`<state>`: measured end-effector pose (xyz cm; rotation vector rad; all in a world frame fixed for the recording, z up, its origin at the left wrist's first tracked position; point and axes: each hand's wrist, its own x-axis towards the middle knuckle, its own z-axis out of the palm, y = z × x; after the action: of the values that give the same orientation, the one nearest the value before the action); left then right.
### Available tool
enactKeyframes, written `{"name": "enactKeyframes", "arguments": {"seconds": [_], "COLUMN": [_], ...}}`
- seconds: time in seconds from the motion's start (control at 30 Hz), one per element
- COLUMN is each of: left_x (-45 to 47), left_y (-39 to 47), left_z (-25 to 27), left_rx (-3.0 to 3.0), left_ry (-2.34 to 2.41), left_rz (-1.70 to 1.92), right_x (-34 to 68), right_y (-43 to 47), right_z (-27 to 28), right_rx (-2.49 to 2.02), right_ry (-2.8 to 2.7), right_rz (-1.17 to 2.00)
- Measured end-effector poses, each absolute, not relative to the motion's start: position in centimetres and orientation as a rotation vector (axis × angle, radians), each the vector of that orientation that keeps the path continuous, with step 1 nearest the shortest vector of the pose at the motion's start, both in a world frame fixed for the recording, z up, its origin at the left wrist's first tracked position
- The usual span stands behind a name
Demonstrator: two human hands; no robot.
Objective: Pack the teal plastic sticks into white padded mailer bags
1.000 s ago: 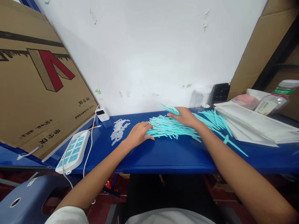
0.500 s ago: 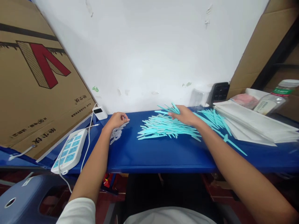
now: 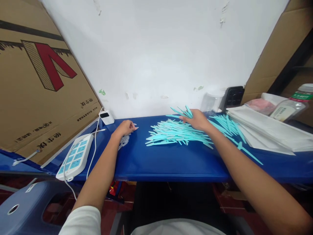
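Head view: beyond the front edge of the blue worktop (image 3: 166, 164), pointed turquoise sticks (image 3: 177, 133) lie heaped. Left of them, my left hand (image 3: 127, 128) curls over translucent strips (image 3: 124, 141); I cannot tell whether it grips any. At the heap's far side, my right hand (image 3: 195, 119) holds a loose turquoise bunch (image 3: 188, 113).

The pale strips (image 3: 124, 141) are partly hidden
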<state>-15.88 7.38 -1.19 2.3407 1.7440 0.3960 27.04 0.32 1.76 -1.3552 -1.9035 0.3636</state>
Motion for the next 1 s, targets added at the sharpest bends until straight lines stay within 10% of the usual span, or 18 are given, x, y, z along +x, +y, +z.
{"name": "enactKeyframes", "arguments": {"seconds": [1.0], "left_x": [-5.4], "left_y": [2.1], "left_z": [-0.8], "left_rx": [1.937], "left_ry": [0.939], "left_rz": [1.011], "right_x": [25.2], "right_y": [-2.1], "right_z": [3.0], "right_rx": [-1.211], "right_ry": [-1.941], "right_rz": [0.7]}}
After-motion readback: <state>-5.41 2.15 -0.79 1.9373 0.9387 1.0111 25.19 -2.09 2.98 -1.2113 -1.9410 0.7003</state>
